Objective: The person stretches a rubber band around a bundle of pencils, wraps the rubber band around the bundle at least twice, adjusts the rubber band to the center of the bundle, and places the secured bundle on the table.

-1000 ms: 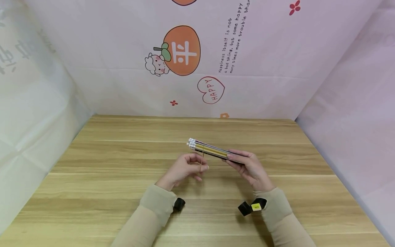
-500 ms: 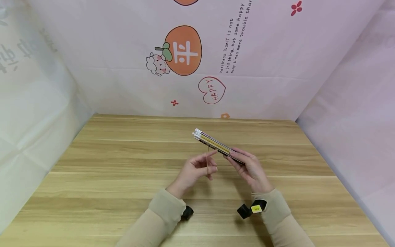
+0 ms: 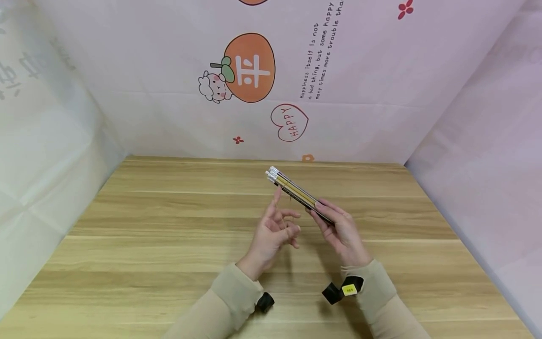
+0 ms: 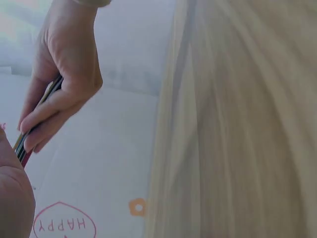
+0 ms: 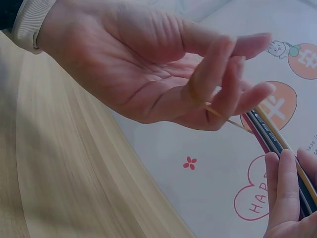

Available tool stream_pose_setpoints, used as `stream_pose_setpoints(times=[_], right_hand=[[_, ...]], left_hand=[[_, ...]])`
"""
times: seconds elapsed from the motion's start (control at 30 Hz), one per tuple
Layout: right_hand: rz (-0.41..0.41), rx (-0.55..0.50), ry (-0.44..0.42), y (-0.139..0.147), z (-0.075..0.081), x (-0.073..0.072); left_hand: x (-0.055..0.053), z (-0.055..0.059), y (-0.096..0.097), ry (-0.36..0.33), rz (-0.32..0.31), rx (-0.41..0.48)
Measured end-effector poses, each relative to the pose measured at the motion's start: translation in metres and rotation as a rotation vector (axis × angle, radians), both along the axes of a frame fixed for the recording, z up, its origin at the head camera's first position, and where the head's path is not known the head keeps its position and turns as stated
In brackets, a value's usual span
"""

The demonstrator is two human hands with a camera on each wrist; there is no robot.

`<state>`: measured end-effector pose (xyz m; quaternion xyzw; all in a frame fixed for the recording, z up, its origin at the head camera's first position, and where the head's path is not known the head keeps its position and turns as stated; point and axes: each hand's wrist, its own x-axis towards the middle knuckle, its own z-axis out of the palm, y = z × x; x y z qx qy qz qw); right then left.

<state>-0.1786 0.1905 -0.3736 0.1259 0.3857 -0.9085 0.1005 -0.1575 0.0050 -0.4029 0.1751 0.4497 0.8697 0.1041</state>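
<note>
The left hand point(image 3: 273, 233), fingers loosely parted, has a rubber band point(image 5: 214, 110) (thin, tan, pulled taut) looped on a finger; it runs to the bundle of pencils point(image 3: 298, 192), slanting above the wooden table point(image 3: 127, 226), grasped away from its erasers by the right hand point(image 3: 342, 230).

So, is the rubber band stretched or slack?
Stretched: in the right wrist view the rubber band runs straight from the left hand to the pencils.

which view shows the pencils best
Head view: the pencils show much of their length and white ends. Right wrist shows a closer middle stretch; left wrist, only short, partly hidden bits.
</note>
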Motion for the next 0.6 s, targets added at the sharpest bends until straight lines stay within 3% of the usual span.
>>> stream_pose_setpoints(times=[0.27,0.6], right_hand=[[-0.005,0.014,0.031,-0.004,-0.001,0.001],[0.016,0.031,0.069,-0.002,-0.004,-0.002]], left_hand=[[0.008,0.006,0.008,-0.112,0.046,0.137],[0.005,0.011,0.002,-0.230,0.018,0.243]])
